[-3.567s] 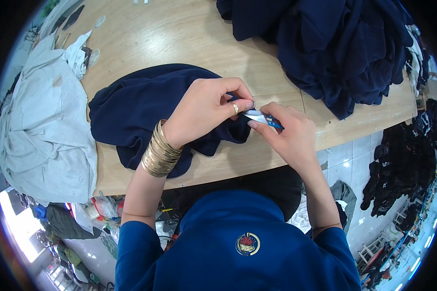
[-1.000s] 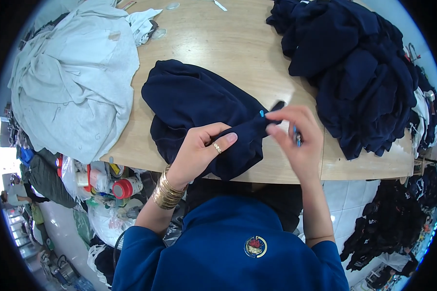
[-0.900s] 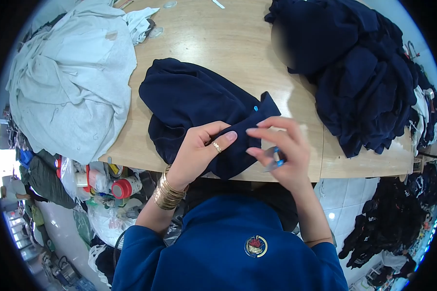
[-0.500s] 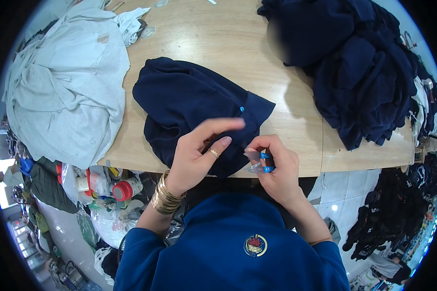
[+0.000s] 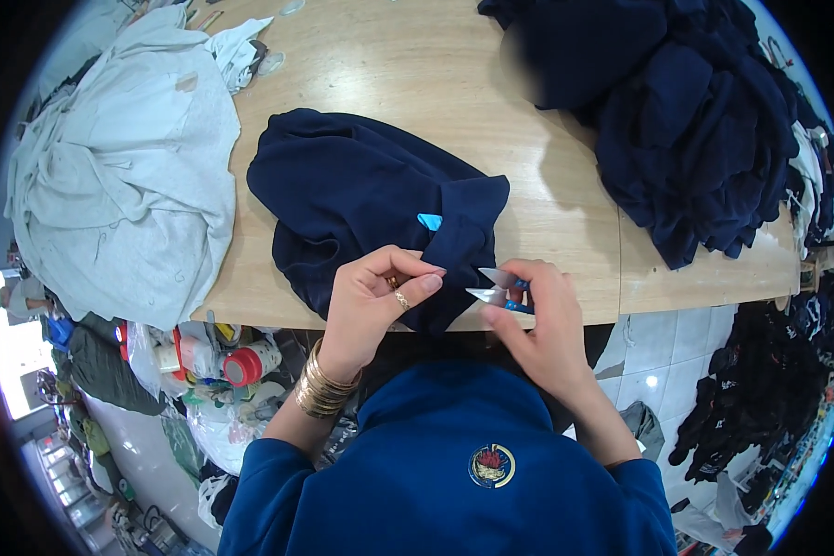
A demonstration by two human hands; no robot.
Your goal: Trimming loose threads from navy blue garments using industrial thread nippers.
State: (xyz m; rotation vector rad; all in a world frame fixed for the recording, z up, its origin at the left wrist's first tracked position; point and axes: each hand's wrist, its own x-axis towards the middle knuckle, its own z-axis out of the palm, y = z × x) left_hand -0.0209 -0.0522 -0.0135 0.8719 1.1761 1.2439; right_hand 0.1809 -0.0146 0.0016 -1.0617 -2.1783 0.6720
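Pale wood makes up the table [image 5: 389,65] beneath and beyond the fingers. A navy heap of cloth [image 5: 686,120] sits past them to the right, and a light grey cloth [image 5: 130,176] spreads well to their left. A crumpled navy garment [image 5: 343,167] lies under the left fingers and stretches ahead of them. The left hand [image 5: 366,292] has thumb and forefinger tips together; whether they pinch anything, I cannot tell. The right hand [image 5: 551,324] is curled in a grip. Gold bangles [image 5: 326,382] circle the wrist behind the left fingers. Blue-handled snips [image 5: 493,296], held in the right fingers, point parted blades toward the left fingertips. Just ahead of those, a bright blue tab [image 5: 430,221] shows against the garment.
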